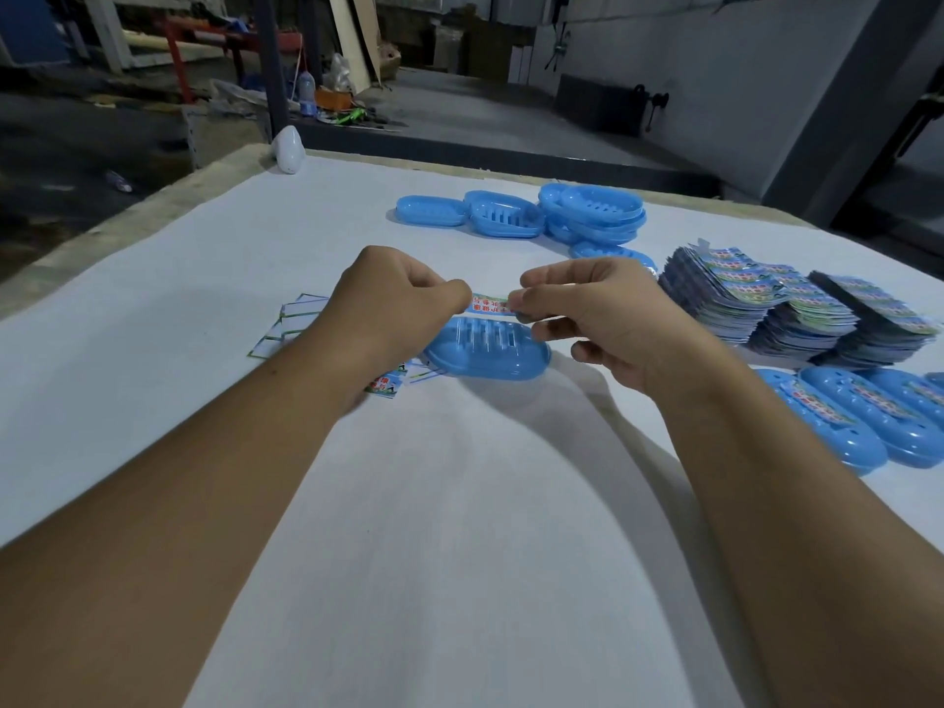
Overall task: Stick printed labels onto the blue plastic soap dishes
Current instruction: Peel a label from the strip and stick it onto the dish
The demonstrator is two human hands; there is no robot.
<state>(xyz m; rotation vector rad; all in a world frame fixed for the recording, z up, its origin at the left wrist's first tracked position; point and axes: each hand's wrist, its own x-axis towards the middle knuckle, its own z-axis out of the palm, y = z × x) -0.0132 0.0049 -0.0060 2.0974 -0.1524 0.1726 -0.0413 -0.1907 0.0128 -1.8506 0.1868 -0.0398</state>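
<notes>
A printed label (489, 304) with red characters is stretched between my two hands just above a blue soap dish (490, 350) that lies on the white table (408, 503). My left hand (388, 309) pinches the label's left end. My right hand (597, 319) pinches its right end. The dish's slotted face shows below the label. Whether the label touches the dish I cannot tell.
Unlabelled blue dishes (516, 217) lie at the back, some stacked (597, 212). Tall piles of printed labels (766, 304) stand at the right. Labelled dishes (858, 421) lie at the right edge. Loose backing sheets (291, 324) lie left of the dish. A white object (288, 150) stands at the far corner.
</notes>
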